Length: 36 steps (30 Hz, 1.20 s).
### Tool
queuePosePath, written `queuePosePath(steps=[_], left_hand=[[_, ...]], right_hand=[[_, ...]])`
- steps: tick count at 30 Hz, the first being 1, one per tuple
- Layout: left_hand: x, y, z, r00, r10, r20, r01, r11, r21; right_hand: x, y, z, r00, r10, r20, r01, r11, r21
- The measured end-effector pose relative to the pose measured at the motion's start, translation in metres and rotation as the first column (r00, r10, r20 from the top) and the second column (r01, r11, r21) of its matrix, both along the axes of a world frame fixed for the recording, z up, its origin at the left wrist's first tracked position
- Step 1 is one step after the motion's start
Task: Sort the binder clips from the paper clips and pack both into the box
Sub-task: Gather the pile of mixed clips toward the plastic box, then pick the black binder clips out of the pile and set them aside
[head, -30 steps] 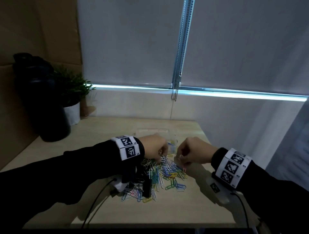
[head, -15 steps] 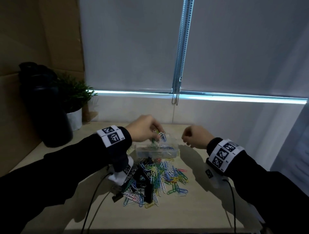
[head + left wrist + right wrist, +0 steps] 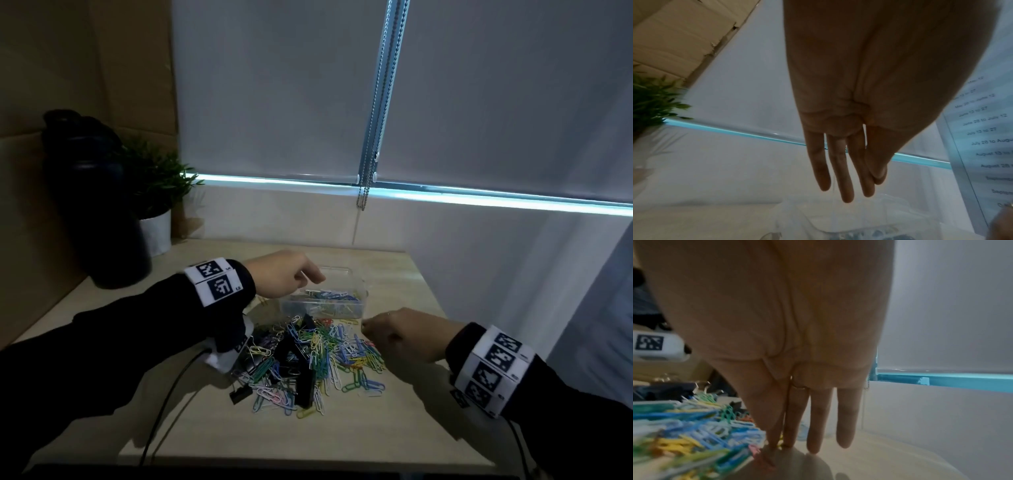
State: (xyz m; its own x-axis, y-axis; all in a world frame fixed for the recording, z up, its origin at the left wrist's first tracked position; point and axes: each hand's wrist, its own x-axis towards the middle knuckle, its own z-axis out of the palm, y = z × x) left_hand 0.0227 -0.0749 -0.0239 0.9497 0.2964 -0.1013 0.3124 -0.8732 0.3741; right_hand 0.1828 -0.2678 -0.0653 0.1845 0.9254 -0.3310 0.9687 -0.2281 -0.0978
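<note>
A clear plastic box with coloured paper clips in it stands at the back of the wooden table. My left hand hovers over its left end, fingers straight and empty, the box just below them. In front of the box lies a heap of coloured paper clips mixed with black binder clips. My right hand reaches down at the heap's right edge. Its fingers hang straight, thumb and forefinger close together by a pink paper clip. Binder clips show behind the heap.
A black bottle and a small potted plant stand at the back left. A blind chain hangs above the box. The table ends just right of my right hand. A cable runs from my left wrist.
My left hand carried paper clips from the heap to the box and let them go. My right hand went up beside the box and came back down to the heap's right edge.
</note>
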Motion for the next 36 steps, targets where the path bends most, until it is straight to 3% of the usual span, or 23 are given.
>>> queuePosePath(steps=[6,10,12,24,30,34,36], left_hand=[[-0.017,-0.013,0.011,0.997,-0.056,0.061,0.055,0.998,0.022],[-0.025,-0.022,0.011,0.985,-0.079,-0.151,0.092,0.993,0.079],[-0.027,-0.023,0.008,0.982,-0.056,-0.179,0.079,0.989,0.122],[-0.058,0.003,0.009,0.999,0.037,0.0,-0.037,0.999,0.024],[-0.073,0.005,0.006,0.998,0.056,0.007,-0.055,0.998,-0.026],[-0.083,-0.002,0.0,0.999,0.03,-0.019,-0.032,0.998,-0.059],[-0.088,-0.004,-0.004,0.998,0.042,-0.057,-0.044,0.998,-0.042]], right_hand=[[-0.02,-0.008,0.013,1.0,-0.01,0.016,0.008,0.992,0.128],[-0.034,-0.001,0.008,1.0,-0.006,-0.001,0.006,0.999,0.041],[-0.04,0.006,0.005,1.0,0.011,0.022,-0.012,1.0,0.014],[-0.026,0.035,0.019,0.999,-0.031,-0.039,0.039,0.974,0.224],[-0.014,0.05,0.044,0.959,-0.132,-0.251,0.234,0.87,0.435],[-0.04,0.044,0.038,1.0,-0.031,0.005,0.025,0.889,0.456],[-0.064,0.034,0.032,0.994,0.101,-0.033,-0.078,0.906,0.415]])
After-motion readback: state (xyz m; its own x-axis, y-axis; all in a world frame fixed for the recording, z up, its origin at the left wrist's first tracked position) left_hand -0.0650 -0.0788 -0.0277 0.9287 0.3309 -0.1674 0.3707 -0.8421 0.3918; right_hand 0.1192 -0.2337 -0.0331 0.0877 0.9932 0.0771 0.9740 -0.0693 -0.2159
